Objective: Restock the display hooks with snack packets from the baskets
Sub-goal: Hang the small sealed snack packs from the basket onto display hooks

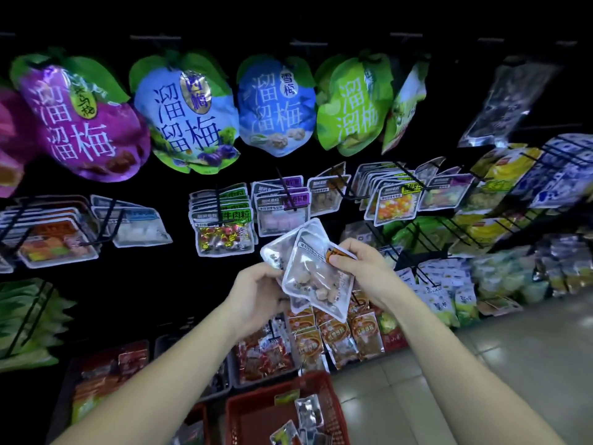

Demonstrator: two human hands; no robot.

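While gripping packets (308,268) from below in left hand (260,293), pinching front one's top corner with right hand (359,268); hook (288,194) just above, long axis seemingly tilted toward it.

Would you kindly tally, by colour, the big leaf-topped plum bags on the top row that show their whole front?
Purple bag: 1
Blue bags: 2
Green bag: 1
Total: 4
Left out: the cut-off pink bag and the edge-on bag.

Both hands (256,293) (362,268) gripping clear snack packets (317,277), red basket (327,393) below, stocked hooks (285,191) behind
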